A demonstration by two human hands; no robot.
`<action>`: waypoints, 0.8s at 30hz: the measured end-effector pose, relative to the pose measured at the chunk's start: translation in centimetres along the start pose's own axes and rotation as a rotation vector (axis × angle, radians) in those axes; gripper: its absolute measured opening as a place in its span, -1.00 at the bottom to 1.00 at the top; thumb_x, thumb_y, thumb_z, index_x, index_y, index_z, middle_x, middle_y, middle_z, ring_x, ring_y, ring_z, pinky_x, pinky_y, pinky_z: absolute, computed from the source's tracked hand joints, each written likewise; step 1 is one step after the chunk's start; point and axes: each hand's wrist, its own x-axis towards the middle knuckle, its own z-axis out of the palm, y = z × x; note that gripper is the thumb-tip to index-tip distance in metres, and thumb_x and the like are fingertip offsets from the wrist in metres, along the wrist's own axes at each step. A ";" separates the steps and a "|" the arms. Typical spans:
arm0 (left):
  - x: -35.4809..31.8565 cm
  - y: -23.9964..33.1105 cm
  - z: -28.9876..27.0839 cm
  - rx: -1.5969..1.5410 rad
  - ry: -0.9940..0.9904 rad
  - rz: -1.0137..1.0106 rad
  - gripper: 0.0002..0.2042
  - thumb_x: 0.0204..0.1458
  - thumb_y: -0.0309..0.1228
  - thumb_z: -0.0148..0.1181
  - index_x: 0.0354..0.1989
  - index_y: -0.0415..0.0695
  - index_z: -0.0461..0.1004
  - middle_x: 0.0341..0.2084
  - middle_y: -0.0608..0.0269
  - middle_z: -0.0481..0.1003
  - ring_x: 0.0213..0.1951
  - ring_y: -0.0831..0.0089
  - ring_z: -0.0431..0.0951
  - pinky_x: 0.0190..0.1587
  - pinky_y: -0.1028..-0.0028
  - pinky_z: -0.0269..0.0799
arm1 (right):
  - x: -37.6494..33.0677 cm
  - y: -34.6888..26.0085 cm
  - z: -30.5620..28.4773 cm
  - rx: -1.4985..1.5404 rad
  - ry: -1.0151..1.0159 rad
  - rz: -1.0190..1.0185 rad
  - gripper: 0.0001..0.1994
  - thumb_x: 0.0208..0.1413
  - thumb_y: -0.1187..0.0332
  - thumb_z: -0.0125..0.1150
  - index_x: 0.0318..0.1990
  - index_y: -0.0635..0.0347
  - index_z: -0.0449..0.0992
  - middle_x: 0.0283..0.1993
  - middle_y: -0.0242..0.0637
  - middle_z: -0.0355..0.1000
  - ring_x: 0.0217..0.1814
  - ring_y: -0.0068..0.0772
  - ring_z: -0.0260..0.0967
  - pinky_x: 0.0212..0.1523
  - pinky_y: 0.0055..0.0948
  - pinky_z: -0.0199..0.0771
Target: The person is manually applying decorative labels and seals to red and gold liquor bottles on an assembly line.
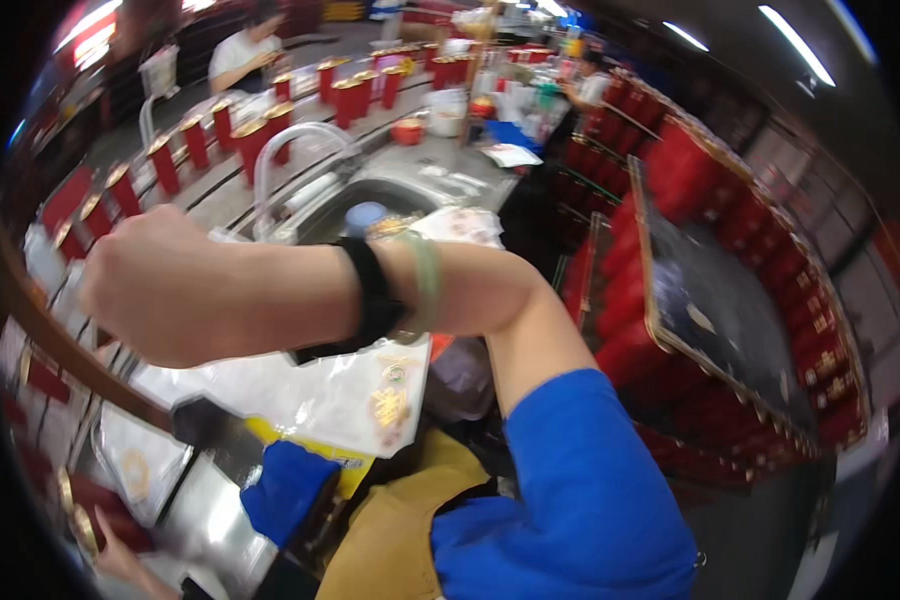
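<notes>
White flat pouches [320, 385] with gold round emblems lay on the desk under my raised right forearm, one overlapping a yellow-edged pouch [315, 450] at the desk's near edge. Another clear-white pouch [135, 470] with a pale gold emblem lay toward the left edge. Red cylindrical canisters with gold lids [255, 135] stood in rows along the far edge of the desk and on beyond it. Stacks of red boxes [690, 170] filled the shelving at the right. A crumpled white printed bag [460, 225] lay beside the sink.
</notes>
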 end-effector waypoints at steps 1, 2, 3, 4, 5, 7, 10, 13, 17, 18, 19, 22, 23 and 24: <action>0.1 -0.9 0.3 -0.020 -0.067 -0.042 -0.35 0.08 -0.25 0.55 0.29 -0.35 0.47 0.24 -0.05 0.54 0.19 0.12 0.57 0.32 0.14 0.46 | -0.9 -0.8 0.9 0.114 0.063 -0.059 -0.86 0.04 0.36 0.34 -0.27 0.15 0.70 -0.21 -0.15 0.65 -0.14 0.00 0.68 -0.19 -0.09 0.66; 0.3 -1.3 0.6 -0.057 -0.125 -0.095 -0.35 0.12 -0.26 0.54 0.30 -0.37 0.47 0.27 -0.02 0.53 0.19 0.18 0.58 0.32 0.20 0.47 | -1.8 -1.5 1.8 0.210 0.130 -0.117 -0.88 0.01 0.36 0.33 -0.32 0.14 0.70 -0.23 -0.14 0.65 -0.15 -0.02 0.68 -0.19 -0.10 0.65; 0.1 -1.6 0.6 -0.116 -0.164 -0.180 -0.36 0.15 -0.27 0.52 0.32 -0.39 0.47 0.31 0.00 0.53 0.19 0.23 0.59 0.32 0.25 0.48 | -3.4 -2.2 2.7 0.385 0.136 -0.141 -0.90 0.01 0.38 0.33 -0.34 0.19 0.64 -0.27 -0.10 0.61 -0.17 0.05 0.65 -0.20 -0.01 0.63; 0.4 -1.5 0.7 -0.271 -0.134 -0.215 -0.42 0.07 -0.48 0.57 0.27 -0.37 0.51 0.22 0.07 0.58 0.08 0.38 0.62 0.23 0.31 0.55 | -4.6 -2.7 3.4 0.529 0.061 -0.141 -0.88 0.01 0.39 0.32 -0.31 0.23 0.62 -0.28 -0.10 0.59 -0.19 0.10 0.63 -0.20 0.01 0.62; -0.1 -1.2 -0.1 -0.493 -0.147 -0.223 -0.46 0.05 -0.54 0.57 0.22 -0.35 0.53 0.13 0.11 0.61 0.03 0.38 0.63 0.18 0.34 0.57 | -5.5 -2.8 4.3 0.558 -0.066 -0.135 -0.87 0.07 0.41 0.27 -0.25 0.23 0.63 -0.26 -0.08 0.59 -0.15 0.13 0.61 -0.15 0.00 0.61; -1.4 0.5 -2.1 -0.453 -0.142 -0.302 -0.39 -0.06 -0.56 0.65 0.21 -0.29 0.53 0.03 0.16 0.62 -0.01 0.39 0.64 0.11 0.37 0.58 | -7.0 -1.9 5.8 0.588 -0.186 0.002 -0.90 0.16 0.47 0.30 -0.18 0.12 0.64 -0.21 -0.22 0.61 -0.10 -0.01 0.59 -0.10 -0.13 0.57; -5.0 5.0 -6.2 -0.522 -0.167 -0.500 -0.34 -0.09 -0.53 0.67 0.23 -0.24 0.48 0.03 0.17 0.60 0.01 0.40 0.63 0.11 0.36 0.58 | -6.2 2.6 9.1 0.541 -0.127 0.109 -0.91 0.26 0.46 0.29 -0.15 0.22 0.65 -0.20 -0.09 0.63 -0.11 0.07 0.59 -0.08 -0.15 0.58; -9.0 10.7 -8.7 -0.602 -0.185 -0.561 -0.28 -0.10 -0.51 0.68 0.28 -0.22 0.42 0.10 0.16 0.55 0.04 0.39 0.62 0.14 0.37 0.56 | -2.8 6.0 15.0 0.526 -0.217 0.155 -0.87 0.33 0.42 0.24 -0.12 0.29 0.65 -0.17 -0.03 0.64 -0.08 0.09 0.58 0.00 -0.13 0.55; -11.8 17.7 -9.1 -0.582 -0.270 -0.573 -0.18 -0.14 -0.52 0.68 0.33 -0.20 0.32 0.11 0.16 0.52 0.09 0.37 0.59 0.17 0.32 0.57 | 4.6 5.4 25.4 0.596 -0.376 -0.063 -0.83 0.31 0.36 0.24 -0.10 0.22 0.69 -0.12 -0.02 0.66 -0.02 0.10 0.59 0.02 -0.06 0.55; -12.3 19.2 -9.3 -0.587 -0.313 -0.599 -0.17 -0.15 -0.51 0.68 0.33 -0.21 0.30 0.12 0.16 0.50 0.11 0.37 0.58 0.18 0.33 0.56 | 6.6 4.6 27.8 0.610 -0.399 -0.148 -0.82 0.31 0.35 0.24 -0.08 0.22 0.69 -0.13 -0.01 0.66 -0.02 0.11 0.59 0.00 -0.07 0.56; -12.9 20.7 -9.3 -0.602 -0.360 -0.628 -0.15 -0.16 -0.50 0.68 0.34 -0.21 0.28 0.13 0.16 0.48 0.13 0.37 0.57 0.19 0.34 0.55 | 8.6 3.2 30.2 0.578 -0.427 -0.159 -0.83 0.30 0.39 0.25 -0.07 0.24 0.68 -0.15 -0.02 0.67 -0.02 0.11 0.59 -0.02 -0.08 0.57; -14.0 23.5 -9.0 -0.553 -0.418 -0.569 -0.07 -0.20 -0.48 0.69 0.37 -0.22 0.22 0.17 0.12 0.42 0.20 0.34 0.50 0.26 0.32 0.50 | 13.7 -1.5 35.8 0.710 -0.477 -0.444 -0.73 0.27 0.42 0.31 0.10 0.22 0.63 0.02 -0.02 0.65 0.05 0.09 0.59 0.12 -0.09 0.57; -14.2 24.0 -8.8 -0.503 -0.447 -0.497 -0.05 -0.21 -0.47 0.70 0.38 -0.22 0.19 0.18 0.11 0.40 0.22 0.33 0.48 0.28 0.30 0.47 | 14.6 -3.3 37.2 0.685 -0.444 -0.522 -0.66 0.26 0.48 0.30 0.19 0.16 0.60 0.16 -0.05 0.60 0.17 0.04 0.55 0.17 -0.09 0.55; -14.6 24.6 -8.7 -0.560 -0.457 -0.552 -0.02 -0.22 -0.45 0.70 0.40 -0.24 0.17 0.18 0.09 0.41 0.22 0.31 0.48 0.30 0.28 0.44 | 15.3 -4.7 38.1 0.685 -0.442 -0.616 -0.61 0.24 0.50 0.29 0.23 0.13 0.58 0.23 -0.09 0.57 0.22 0.01 0.52 0.21 -0.11 0.53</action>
